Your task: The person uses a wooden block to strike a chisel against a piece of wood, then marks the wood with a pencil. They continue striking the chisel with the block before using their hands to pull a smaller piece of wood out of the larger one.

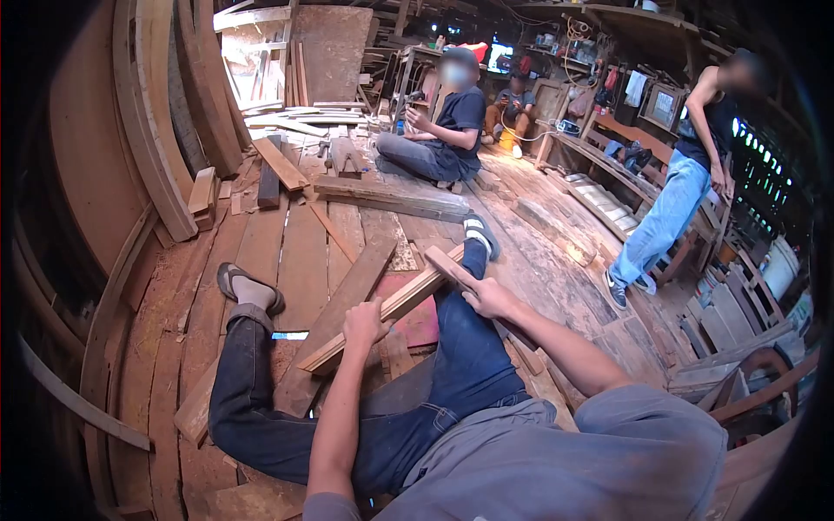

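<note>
The left hand is wrapped around a long strip of wood, fist closed over it below its middle, while the right hand grips a flat slat that lies across the strip's far end. The strip slants up and away between the person's legs, its near end below the left fist, its far end by the right thigh; lengthwise lines, perhaps grooves, run along its face. It looks stiff and fairly light for its length — dry wood, likely with enough drag not to slide, though dust could make it slicker. A hold near the middle should balance it best; the edges may splinter, and any thin ridges could chip if pinched hard. The slat seems just as rigid, best held by its broad sides. Beyond lie a wider plank beside the strip, a thick beam — surely far heavier — and the board floor.
</note>
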A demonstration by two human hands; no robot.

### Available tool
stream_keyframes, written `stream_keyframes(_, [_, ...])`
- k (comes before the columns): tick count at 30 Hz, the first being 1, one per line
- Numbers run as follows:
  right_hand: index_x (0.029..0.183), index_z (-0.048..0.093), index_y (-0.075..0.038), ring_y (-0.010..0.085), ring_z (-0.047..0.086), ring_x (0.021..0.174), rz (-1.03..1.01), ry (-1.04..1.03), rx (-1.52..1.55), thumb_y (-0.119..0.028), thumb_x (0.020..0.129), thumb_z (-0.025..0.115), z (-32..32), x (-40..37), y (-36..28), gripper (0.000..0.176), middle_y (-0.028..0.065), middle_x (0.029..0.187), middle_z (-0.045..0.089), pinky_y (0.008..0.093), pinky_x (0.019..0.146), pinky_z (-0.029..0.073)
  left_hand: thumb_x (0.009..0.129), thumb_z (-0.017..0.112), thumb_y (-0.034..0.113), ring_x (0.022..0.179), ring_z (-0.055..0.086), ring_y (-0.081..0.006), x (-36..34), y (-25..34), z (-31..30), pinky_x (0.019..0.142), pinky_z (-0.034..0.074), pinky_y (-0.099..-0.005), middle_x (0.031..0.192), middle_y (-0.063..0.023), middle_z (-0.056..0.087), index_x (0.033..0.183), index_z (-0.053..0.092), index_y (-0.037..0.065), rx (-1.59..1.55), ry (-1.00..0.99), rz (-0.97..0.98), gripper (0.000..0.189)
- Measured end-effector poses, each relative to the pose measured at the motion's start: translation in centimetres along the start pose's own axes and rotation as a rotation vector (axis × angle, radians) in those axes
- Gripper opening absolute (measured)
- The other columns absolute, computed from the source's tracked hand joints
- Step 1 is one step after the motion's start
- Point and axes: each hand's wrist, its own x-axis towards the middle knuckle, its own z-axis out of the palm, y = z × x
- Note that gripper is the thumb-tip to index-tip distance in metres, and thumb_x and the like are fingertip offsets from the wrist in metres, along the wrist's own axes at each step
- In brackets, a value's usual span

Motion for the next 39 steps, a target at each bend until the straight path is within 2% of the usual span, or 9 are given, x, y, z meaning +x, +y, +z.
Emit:
stream_keyframes(4, [0.158, 0.019, -0.043, 0.0464, 0.068, 0.087, -0.009, -0.073, 0.037, -0.030, 0.097, 0.058, -1.9, -0.3, 0.6, 0.073, 0.0307, 0.096, 0.067, 0.0527, 0.080, 0.055, 0.079, 0.080, 0.042, 0.091, 0.071, -0.0379, -0.3, 0.2, 0.5, 0.080, 0.057, -0.0488, 0.095, -0.0188, 0.072, 0.110, 0.062, 0.009, 0.013, 0.004, 0.012, 0.048])
stream_keyframes(10, [0.158, 0.016, -0.043, 0.0468, 0.068, 0.088, 0.065, -0.004, 0.041, -0.031, 0.098, 0.057, 0.1, -0.5, -0.6, 0.074, 0.0309, 0.093, 0.068, 0.0535, 0.080, 0.055, 0.079, 0.080, 0.042, 0.090, 0.071, -0.0378, -0.4, 0.1, 0.0, 0.079, 0.057, -0.0491, 0.093, -0.0187, 0.072, 0.109, 0.062, 0.009, -0.006, 0.028, 0.010, 0.048])
stream_keyframes(13, [0.159, 0.015, -0.039, 0.0505, 0.067, 0.086, 0.043, 0.011, 0.098, -0.030, 0.098, 0.056, 0.6, -0.6, -0.7, 0.075, 0.0352, 0.091, 0.066, 0.0540, 0.082, 0.054, 0.079, 0.080, 0.043, 0.090, 0.072, -0.0378, -0.3, 0.2, 0.0, 0.079, 0.057, -0.0491, 0.093, -0.0184, 0.072, 0.109, 0.062, 0.009, -0.004, 0.016, 0.002, 0.048])
stream_keyframes(26, [0.160, 0.015, -0.038, 0.0502, 0.067, 0.087, 0.060, 0.019, 0.131, -0.028, 0.097, 0.057, 0.5, -0.9, -1.1, 0.076, 0.0343, 0.089, 0.066, 0.0541, 0.082, 0.053, 0.079, 0.079, 0.044, 0.088, 0.072, -0.0370, -0.1, 0.0, 0.6, 0.078, 0.057, -0.0486, 0.093, -0.0180, 0.073, 0.107, 0.063, 0.010, 0.007, 0.033, 0.015, 0.048])
stream_keyframes(29, [0.159, 0.016, -0.041, 0.0490, 0.068, 0.087, 0.076, 0.025, 0.195, -0.024, 0.094, 0.059, 0.7, -1.1, -1.1, 0.079, 0.0331, 0.090, 0.067, 0.0538, 0.083, 0.054, 0.079, 0.080, 0.044, 0.089, 0.072, -0.0371, -0.2, 0.1, 0.6, 0.079, 0.057, -0.0485, 0.093, -0.0181, 0.072, 0.108, 0.063, 0.010, 0.011, 0.022, 0.005, 0.048])
stream_keyframes(32, [0.160, 0.015, -0.033, 0.0495, 0.067, 0.093, 0.085, -0.015, 0.194, -0.022, 0.088, 0.064, 0.3, -1.2, -1.2, 0.088, 0.0352, 0.095, 0.066, 0.0525, 0.087, 0.054, 0.079, 0.079, 0.043, 0.089, 0.072, -0.0374, 0.3, -0.2, 1.0, 0.079, 0.057, -0.0485, 0.093, -0.0186, 0.072, 0.108, 0.063, 0.010, 0.010, 0.027, 0.009, 0.047])
stream_keyframes(35, [0.161, 0.015, -0.018, 0.0490, 0.065, 0.101, -0.051, 0.198, 0.155, -0.021, 0.081, 0.070, 3.6, -0.1, 2.5, 0.097, 0.0366, 0.105, 0.064, 0.0511, 0.090, 0.053, 0.079, 0.079, 0.042, 0.089, 0.072, -0.0379, 0.2, -0.4, 1.5, 0.080, 0.057, -0.0487, 0.093, -0.0191, 0.072, 0.108, 0.063, 0.010, -0.002, 0.040, 0.012, 0.046])
stream_keyframes(37, [0.157, 0.023, -0.004, 0.0478, 0.063, 0.107, 0.079, 0.169, 0.219, -0.021, 0.076, 0.075, 1.2, -1.5, 1.0, 0.097, 0.0361, 0.111, 0.063, 0.0493, 0.094, 0.052, 0.079, 0.079, 0.041, 0.089, 0.071, -0.0383, 0.2, -0.4, 1.4, 0.080, 0.057, -0.0490, 0.093, -0.0193, 0.072, 0.108, 0.063, 0.010, -0.020, 0.042, 0.002, 0.045])
stream_keyframes(39, [0.136, 0.045, 0.001, 0.0464, 0.064, 0.106, 0.049, 0.211, 0.203, -0.020, 0.075, 0.077, 0.9, -1.6, 1.9, 0.072, 0.0333, 0.108, 0.065, 0.0489, 0.092, 0.052, 0.078, 0.079, 0.040, 0.089, 0.071, -0.0385, 0.0, -0.6, 1.3, 0.080, 0.057, -0.0492, 0.094, -0.0194, 0.072, 0.108, 0.063, 0.010, -0.029, 0.046, -0.001, 0.045])
